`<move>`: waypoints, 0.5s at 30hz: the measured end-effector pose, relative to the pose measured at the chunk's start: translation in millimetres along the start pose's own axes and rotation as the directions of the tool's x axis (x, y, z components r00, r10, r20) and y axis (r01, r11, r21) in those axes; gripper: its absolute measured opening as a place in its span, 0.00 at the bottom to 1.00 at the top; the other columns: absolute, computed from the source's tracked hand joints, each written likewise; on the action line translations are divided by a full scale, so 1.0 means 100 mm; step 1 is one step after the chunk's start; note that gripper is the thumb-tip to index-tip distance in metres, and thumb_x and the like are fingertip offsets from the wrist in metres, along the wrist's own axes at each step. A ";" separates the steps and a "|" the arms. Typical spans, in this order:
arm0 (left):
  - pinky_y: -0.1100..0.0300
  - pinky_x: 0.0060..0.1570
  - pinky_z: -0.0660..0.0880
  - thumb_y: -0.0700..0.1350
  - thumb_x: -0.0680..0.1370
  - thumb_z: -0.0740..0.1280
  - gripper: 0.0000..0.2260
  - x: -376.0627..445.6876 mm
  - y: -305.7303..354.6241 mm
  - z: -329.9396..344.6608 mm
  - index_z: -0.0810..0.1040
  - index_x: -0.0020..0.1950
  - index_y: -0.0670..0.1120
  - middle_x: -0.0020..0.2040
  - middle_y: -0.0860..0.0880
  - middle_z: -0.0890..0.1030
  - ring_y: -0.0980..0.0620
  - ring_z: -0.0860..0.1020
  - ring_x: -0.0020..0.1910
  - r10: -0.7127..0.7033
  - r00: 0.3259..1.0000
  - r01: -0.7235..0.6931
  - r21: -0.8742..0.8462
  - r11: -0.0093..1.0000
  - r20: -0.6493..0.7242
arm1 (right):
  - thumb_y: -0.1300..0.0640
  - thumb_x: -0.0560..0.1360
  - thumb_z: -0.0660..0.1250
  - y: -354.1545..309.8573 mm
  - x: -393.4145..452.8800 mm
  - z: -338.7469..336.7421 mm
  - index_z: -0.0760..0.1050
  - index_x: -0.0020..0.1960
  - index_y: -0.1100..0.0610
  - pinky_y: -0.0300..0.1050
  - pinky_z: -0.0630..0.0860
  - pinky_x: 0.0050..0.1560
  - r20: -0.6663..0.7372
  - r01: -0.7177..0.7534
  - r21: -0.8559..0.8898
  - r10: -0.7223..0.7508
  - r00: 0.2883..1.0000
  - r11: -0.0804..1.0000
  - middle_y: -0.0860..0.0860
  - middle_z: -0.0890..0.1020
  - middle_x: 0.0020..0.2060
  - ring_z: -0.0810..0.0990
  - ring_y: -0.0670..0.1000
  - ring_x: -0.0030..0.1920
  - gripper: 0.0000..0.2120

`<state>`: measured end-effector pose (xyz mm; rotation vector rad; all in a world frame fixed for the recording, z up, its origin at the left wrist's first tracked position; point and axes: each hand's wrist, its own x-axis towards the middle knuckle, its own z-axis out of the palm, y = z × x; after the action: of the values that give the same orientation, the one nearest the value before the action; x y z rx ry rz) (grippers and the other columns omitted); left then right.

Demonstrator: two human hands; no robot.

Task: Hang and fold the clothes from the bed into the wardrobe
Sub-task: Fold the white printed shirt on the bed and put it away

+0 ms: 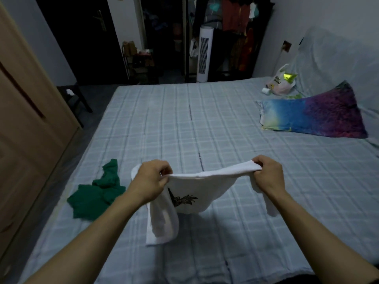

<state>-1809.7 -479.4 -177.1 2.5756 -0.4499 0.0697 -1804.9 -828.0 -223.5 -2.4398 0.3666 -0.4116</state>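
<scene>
White shirt (196, 193) hangs over the bed (225, 124); my left hand (150, 180) and right hand (268, 174) pinch its top edge, fingers (166, 171) curled.

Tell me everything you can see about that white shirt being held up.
The white shirt looks like soft cotton, with a dark printed graphic on its front. The left hand and right hand each pinch its top edge, stretching it taut over the checked bed. Its left side hangs in a folded drape reaching the bed.
</scene>
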 end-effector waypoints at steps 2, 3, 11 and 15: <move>0.62 0.49 0.72 0.41 0.75 0.70 0.05 -0.08 0.04 0.30 0.82 0.51 0.47 0.45 0.50 0.81 0.53 0.78 0.44 0.031 0.981 -0.028 -0.019 0.999 0.191 | 0.67 0.68 0.66 0.20 -0.01 0.16 0.82 0.47 0.57 0.48 0.75 0.45 0.102 -0.064 -0.066 0.071 0.992 0.996 0.57 0.84 0.45 0.81 0.59 0.47 0.11; 0.62 0.49 0.74 0.42 0.75 0.71 0.07 -0.11 0.04 0.44 0.82 0.53 0.47 0.46 0.50 0.82 0.52 0.79 0.45 0.051 0.942 -0.039 -0.042 0.998 0.333 | 0.65 0.70 0.68 0.30 -0.02 0.25 0.82 0.50 0.57 0.47 0.76 0.47 0.200 -0.091 -0.147 0.120 0.972 0.985 0.57 0.84 0.48 0.81 0.59 0.50 0.11; 0.60 0.53 0.75 0.46 0.78 0.69 0.12 0.27 -0.66 0.96 0.79 0.60 0.49 0.53 0.51 0.83 0.54 0.80 0.50 -0.040 0.815 0.076 -0.038 0.996 0.578 | 0.46 0.72 0.73 0.56 -0.21 0.87 0.74 0.65 0.55 0.44 0.73 0.57 0.568 -0.129 -0.409 0.363 0.739 0.903 0.54 0.79 0.62 0.77 0.53 0.60 0.25; 0.59 0.51 0.75 0.47 0.78 0.68 0.09 0.58 -1.17 1.14 0.80 0.58 0.51 0.51 0.52 0.83 0.55 0.79 0.48 -0.131 0.855 0.188 -0.066 0.980 0.502 | 0.46 0.75 0.70 0.40 -0.19 1.20 0.74 0.66 0.57 0.42 0.71 0.56 0.553 -0.150 -0.387 0.359 0.752 0.910 0.55 0.78 0.62 0.77 0.53 0.61 0.24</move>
<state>-1720.6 -459.2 -324.4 2.4880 -0.4026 -0.6756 -1783.8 -787.0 -342.9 -2.6052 0.4993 0.6184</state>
